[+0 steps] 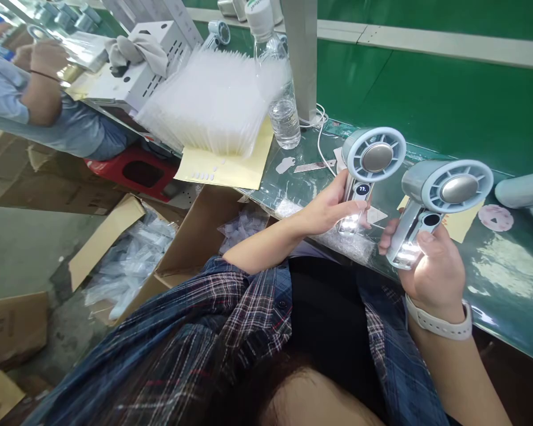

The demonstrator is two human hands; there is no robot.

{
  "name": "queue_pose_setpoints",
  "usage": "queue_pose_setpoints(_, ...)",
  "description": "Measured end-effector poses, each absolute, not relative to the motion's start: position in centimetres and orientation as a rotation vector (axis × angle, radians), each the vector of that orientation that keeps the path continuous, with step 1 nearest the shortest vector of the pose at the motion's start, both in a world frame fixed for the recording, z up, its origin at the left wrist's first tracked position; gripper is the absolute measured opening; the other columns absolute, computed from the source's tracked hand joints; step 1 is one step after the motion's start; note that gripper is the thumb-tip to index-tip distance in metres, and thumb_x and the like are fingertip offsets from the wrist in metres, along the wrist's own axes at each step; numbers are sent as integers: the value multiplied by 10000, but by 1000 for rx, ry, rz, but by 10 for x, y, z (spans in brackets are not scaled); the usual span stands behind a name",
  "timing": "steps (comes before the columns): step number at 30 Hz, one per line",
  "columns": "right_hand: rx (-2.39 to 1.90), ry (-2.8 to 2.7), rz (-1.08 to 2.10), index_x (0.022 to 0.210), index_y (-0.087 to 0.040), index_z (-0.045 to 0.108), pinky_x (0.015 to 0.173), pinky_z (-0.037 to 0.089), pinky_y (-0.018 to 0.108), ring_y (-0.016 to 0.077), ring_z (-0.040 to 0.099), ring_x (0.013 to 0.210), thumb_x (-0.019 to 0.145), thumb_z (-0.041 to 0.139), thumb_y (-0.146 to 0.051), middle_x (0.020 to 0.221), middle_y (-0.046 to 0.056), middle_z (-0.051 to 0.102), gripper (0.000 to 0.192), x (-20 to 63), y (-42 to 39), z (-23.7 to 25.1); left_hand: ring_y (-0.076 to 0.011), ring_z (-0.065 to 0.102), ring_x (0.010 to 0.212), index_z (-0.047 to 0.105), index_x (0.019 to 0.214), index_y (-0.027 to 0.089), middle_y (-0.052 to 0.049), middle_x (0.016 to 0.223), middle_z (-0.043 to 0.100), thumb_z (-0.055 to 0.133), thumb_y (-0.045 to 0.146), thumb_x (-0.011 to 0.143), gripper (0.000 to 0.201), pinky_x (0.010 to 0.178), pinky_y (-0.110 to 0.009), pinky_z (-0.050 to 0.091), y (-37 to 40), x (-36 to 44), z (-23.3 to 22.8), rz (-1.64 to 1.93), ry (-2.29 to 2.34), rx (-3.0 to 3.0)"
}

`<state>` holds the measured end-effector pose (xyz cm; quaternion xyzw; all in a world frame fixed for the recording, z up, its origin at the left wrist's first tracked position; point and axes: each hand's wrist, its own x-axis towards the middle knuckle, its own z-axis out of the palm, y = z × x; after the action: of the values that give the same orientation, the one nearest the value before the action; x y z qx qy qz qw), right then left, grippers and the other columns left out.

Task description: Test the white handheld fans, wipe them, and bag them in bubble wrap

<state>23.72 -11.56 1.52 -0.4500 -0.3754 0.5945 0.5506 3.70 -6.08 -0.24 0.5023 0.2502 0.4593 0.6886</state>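
Note:
My left hand (333,207) is closed round the handle of a light-blue handheld fan (357,190), whose small round display is lit with digits. A second fan (411,234) of the same kind is gripped in my right hand (442,260); its round display looks dark. Both fans stand roughly upright, heads up, over the front edge of the green bench (493,284). A white cable (322,139) runs down behind the left fan. Clear plastic wrap (346,244) lies under my left hand.
Left of my hands stand a water bottle (284,112) and a stack of clear plastic sleeves (208,100) on yellow paper (249,168). Another light-blue fan (526,189) lies at the right. Below are open cardboard boxes (195,236) with plastic packaging. A co-worker (39,89) sits at upper left.

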Motion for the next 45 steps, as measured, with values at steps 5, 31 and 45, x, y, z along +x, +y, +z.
queue_pose_setpoints(5, -1094, -848, 1428, 976, -235, 725, 537, 553, 328, 203, 657, 657, 794, 808, -439, 832, 42, 729, 286, 236, -116, 14, -204, 733, 811, 431, 1171, 252, 5, 967, 651, 861, 610, 840, 651, 884, -469, 619, -61, 37, -5, 988, 611, 1066)
queue_pose_setpoints(31, -1111, -761, 1428, 1056, -184, 754, 537, 564, 317, 198, 663, 653, 802, 811, -462, 860, 72, 737, 381, 235, -121, 18, -207, 756, 851, 390, 1210, 247, -13, 1083, 628, 874, 542, 851, 671, 863, -441, 622, -65, 34, -8, 938, 595, 1171)
queue_pose_setpoints(45, -1004, -777, 1473, 1112, -282, 833, 790, 721, 445, 269, 802, 944, 965, 767, -667, 1068, 66, 824, 417, 238, -116, 3, -220, 759, 818, 423, 1281, 274, -43, 1023, 753, 760, 815, 876, 756, 783, -393, 622, -76, 43, -2, 979, 813, 1066)
